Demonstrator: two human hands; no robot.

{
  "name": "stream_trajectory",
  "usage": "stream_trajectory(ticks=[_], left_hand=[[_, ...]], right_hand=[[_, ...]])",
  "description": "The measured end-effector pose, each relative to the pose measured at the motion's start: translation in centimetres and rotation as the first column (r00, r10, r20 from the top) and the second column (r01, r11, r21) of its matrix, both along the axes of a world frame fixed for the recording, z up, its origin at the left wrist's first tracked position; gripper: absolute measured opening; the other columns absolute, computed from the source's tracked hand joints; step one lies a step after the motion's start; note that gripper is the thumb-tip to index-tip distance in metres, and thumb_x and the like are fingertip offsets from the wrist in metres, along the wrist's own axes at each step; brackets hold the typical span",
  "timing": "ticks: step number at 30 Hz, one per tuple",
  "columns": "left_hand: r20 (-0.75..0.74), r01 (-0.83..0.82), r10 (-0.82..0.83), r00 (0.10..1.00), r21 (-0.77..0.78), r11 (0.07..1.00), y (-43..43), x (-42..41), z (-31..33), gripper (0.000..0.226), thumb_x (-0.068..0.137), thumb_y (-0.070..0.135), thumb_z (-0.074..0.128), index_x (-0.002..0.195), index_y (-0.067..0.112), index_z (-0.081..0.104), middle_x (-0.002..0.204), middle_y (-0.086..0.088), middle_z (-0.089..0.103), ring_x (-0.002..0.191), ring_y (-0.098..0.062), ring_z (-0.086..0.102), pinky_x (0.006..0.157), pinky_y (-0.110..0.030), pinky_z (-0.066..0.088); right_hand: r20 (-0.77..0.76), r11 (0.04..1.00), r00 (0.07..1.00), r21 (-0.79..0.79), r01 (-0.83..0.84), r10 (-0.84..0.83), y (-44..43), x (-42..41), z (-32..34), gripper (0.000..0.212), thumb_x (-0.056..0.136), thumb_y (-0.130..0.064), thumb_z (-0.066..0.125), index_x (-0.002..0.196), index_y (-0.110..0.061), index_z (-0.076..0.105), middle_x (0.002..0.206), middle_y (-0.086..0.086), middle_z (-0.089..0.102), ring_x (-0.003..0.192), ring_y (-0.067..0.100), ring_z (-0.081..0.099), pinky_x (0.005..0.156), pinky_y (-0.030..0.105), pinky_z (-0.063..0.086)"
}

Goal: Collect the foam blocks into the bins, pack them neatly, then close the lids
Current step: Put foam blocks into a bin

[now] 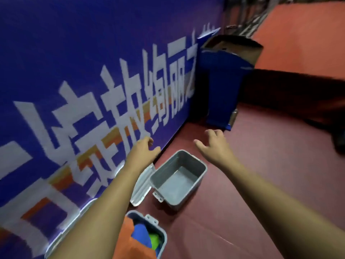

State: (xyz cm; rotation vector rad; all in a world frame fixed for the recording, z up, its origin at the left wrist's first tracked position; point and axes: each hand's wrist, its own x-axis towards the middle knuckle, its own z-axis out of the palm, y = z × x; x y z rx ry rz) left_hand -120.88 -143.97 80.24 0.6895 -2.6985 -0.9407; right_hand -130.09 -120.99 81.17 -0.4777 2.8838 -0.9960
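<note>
An empty grey bin (194, 166) stands on the red floor beside the blue banner wall, its grey lid (142, 186) hanging open on the left side. Nearer to me, a second grey bin (162, 233) holds orange, blue and green foam blocks (141, 235). My left hand (142, 150) hovers above the empty bin's far left corner, fingers loosely curled, holding nothing. To the right, my right hand (214, 144) is stretched out above the floor beyond the bin, fingers relaxed and empty.
A tall blue banner wall (84, 81) with white characters runs along the left. A blue cardboard box (225, 81) with open flaps stands at the wall's far end. Dark furniture (298, 94) lies at the right over red floor.
</note>
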Motion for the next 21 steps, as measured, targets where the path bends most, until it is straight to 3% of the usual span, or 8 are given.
stream_trajectory(ticks=[4,8,14,21], left_hand=[[-0.048,0.285,-0.287,0.957,-0.044,0.958,6.4,-2.4,1.0,0.038,0.088,0.037,0.064,0.119,0.018,0.058,0.115,0.001,0.062,0.103,-0.016,0.057,0.086,-0.032,0.045],[-0.05,0.546,-0.547,0.836,-0.033,0.837,15.9,-2.5,0.0,0.033,0.087,0.033,0.065,0.115,0.015,0.06,0.113,-0.002,0.062,0.102,-0.018,0.058,0.088,-0.03,0.044],[-0.037,0.837,-0.843,0.537,-0.103,0.538,32.7,0.6,-1.6,0.027,0.088,0.031,0.063,0.11,0.015,0.063,0.11,0.001,0.062,0.103,-0.019,0.059,0.087,-0.033,0.046],[-0.011,0.985,-0.991,0.135,-0.108,0.136,55.3,6.1,-2.3,0.029,0.089,0.032,0.06,0.114,0.017,0.062,0.117,0.003,0.061,0.108,-0.017,0.058,0.091,-0.034,0.047]], right_hand=[[0.026,0.96,0.96,-0.015,0.279,-0.279,7.8,4.8,-0.2,0.064,0.09,-0.057,0.054,0.139,-0.016,0.048,0.138,0.01,0.043,0.123,0.031,0.051,0.106,0.046,0.041],[0.065,0.846,0.844,0.068,0.529,-0.533,17.1,12.2,-1.9,0.062,0.091,-0.055,0.054,0.14,-0.018,0.047,0.139,0.007,0.042,0.126,0.03,0.049,0.106,0.043,0.038],[0.092,0.547,0.54,0.183,0.817,-0.837,32.3,25.1,-3.8,0.059,0.093,-0.054,0.053,0.138,-0.016,0.048,0.136,0.009,0.044,0.128,0.031,0.046,0.104,0.043,0.036],[0.148,0.164,0.132,0.23,0.959,-0.98,47.2,38.6,-7.3,0.054,0.091,-0.053,0.058,0.13,-0.015,0.056,0.13,0.012,0.049,0.124,0.035,0.051,0.104,0.043,0.04]])
